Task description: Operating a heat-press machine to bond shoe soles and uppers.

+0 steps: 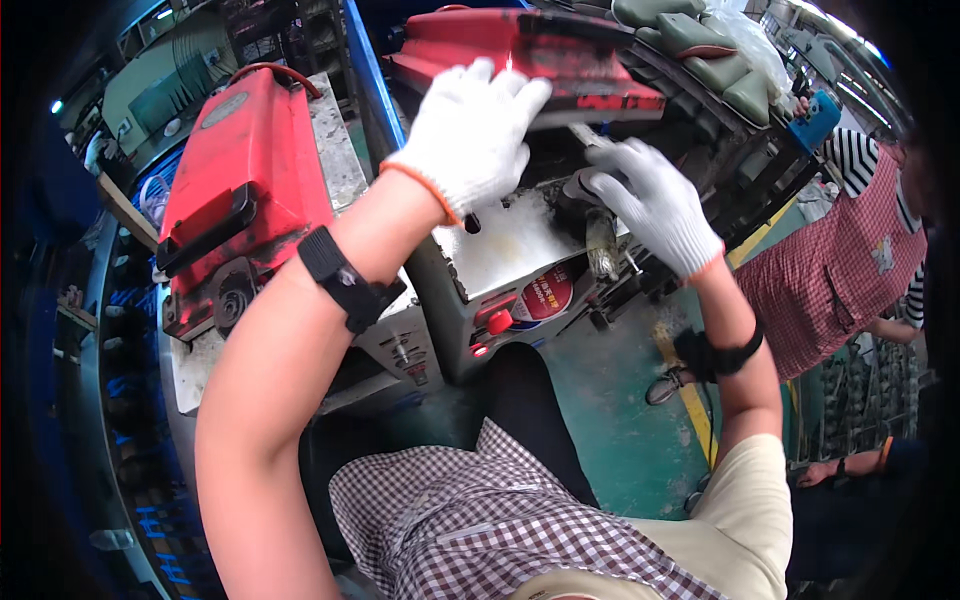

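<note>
My left hand [472, 130], in a white knit glove with an orange cuff, is raised in front of a red machine cover [500, 45] with worn black edges. Its fingers are spread and I see nothing in them. On the right, my right hand [655, 200], gloved alike, hovers over the machine's work area with thumb and fingers apart. By its thumb is a dark grey rounded piece [580, 188], whose kind I cannot make out. A pale narrow strip [585, 133] shows just beyond its fingertips. Below lies the machine's pale metal top [500, 245].
A second red-covered machine [250, 150] stands at left. On the machine front sits a red knob [498, 321]. Several green-grey padded pieces [700, 45] lie on a rack at the far right. A person in a red checked apron [810, 290] stands at right.
</note>
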